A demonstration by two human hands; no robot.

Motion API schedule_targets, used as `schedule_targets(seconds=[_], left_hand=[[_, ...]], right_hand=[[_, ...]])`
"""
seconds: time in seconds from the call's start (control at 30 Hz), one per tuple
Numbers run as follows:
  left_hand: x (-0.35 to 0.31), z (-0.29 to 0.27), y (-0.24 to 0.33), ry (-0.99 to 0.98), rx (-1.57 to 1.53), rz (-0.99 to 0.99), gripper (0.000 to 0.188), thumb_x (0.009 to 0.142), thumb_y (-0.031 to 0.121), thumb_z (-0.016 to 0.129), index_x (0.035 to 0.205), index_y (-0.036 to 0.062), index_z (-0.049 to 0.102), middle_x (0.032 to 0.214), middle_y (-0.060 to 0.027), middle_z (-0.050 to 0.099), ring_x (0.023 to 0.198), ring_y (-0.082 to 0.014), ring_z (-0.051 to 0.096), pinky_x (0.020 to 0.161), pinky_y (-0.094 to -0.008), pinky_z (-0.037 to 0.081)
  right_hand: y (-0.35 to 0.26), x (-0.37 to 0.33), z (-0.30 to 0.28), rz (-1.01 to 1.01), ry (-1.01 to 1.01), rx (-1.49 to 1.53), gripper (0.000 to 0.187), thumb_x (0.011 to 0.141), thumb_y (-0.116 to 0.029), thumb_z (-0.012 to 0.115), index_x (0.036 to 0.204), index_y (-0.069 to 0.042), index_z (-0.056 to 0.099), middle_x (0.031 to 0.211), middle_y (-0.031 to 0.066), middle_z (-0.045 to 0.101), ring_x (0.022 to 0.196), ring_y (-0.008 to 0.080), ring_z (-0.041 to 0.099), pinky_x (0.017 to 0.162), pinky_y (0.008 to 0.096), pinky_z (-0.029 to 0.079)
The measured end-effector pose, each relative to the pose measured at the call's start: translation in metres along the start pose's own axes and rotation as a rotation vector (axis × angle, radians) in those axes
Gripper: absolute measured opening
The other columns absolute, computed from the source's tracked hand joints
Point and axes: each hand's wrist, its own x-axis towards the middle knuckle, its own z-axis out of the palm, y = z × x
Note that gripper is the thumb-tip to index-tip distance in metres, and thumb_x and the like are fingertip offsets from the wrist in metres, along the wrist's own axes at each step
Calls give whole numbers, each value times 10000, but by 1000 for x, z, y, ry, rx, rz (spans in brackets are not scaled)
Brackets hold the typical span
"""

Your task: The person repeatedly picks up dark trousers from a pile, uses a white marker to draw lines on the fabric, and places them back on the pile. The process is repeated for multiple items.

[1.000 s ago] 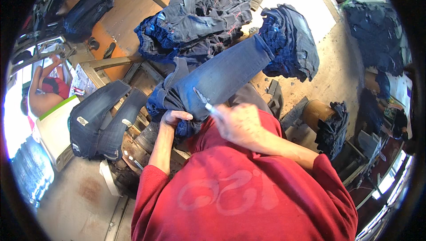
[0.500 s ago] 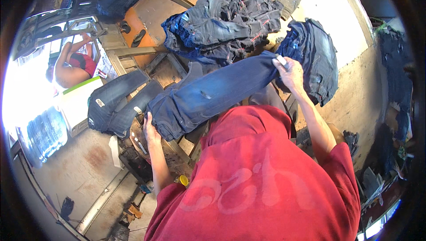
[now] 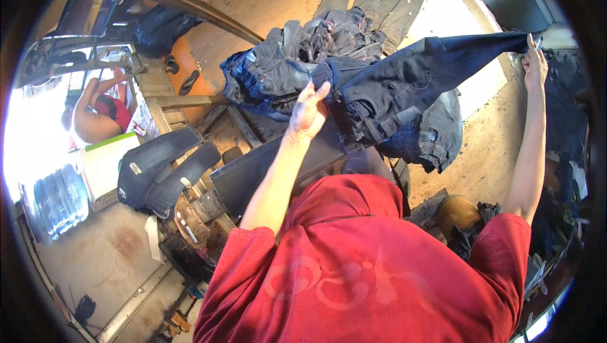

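1. The pair of dark blue denim trousers (image 3: 404, 84) is up in the air, stretched between both hands in front of the person and partly covering the piles behind; it is not set down on any of them
2. The left hand (image 3: 308, 112) is closed on the bunched, wider end of the trousers, thumb on top; the right hand (image 3: 536, 68), raised at arm's length, pinches the far, narrow end. A small pale thing shows by the right fingertips, too small to make out
3. Done, as far as can be judged: this garment is lifted and drawn out lengthwise. Left undone: a thin, pale loose thread (image 3: 430, 80) curls on its cloth, and the garment is neither folded nor laid flat
4. Other pieces lie out of the hands: a large, tumbled heap of blue and black denim (image 3: 272, 68), a smaller dark denim pile (image 3: 446, 131) below the held leg, and a pair of faded blue-black jeans with pale labels (image 3: 155, 166) to the left. Whether these are finished or waiting cannot be told
5. A slim white pen-shaped tool (image 3: 188, 228) lies at the lower left, apart from both hands
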Motion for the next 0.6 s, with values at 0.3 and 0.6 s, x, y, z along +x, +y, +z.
schedule_targets(seconds=[0.3, 0.6], left_hand=[[21, -23, 21, 143, 116, -155, 389, 1036, 93, 699, 1415, 120, 615, 1356, -48, 718, 1290, -237, 655, 1150, -462, 490], [113, 24, 58, -68, 263, 62, 433, 1079, 159, 657, 1497, 74, 581, 1474, -53, 671, 1361, -236, 623, 1209, -442, 450]], right_hand=[[10, -5, -6, 2, -139, -39, 338, 967, -462, 829, 1090, -191, 669, 793, -119, 502, 674, 38, 458, 637, 266, 385], [-15, 8, 26, -92, -114, -215, 287, 1019, -428, 769, 901, -210, 624, 742, -95, 494, 633, 59, 424, 568, 278, 346]])
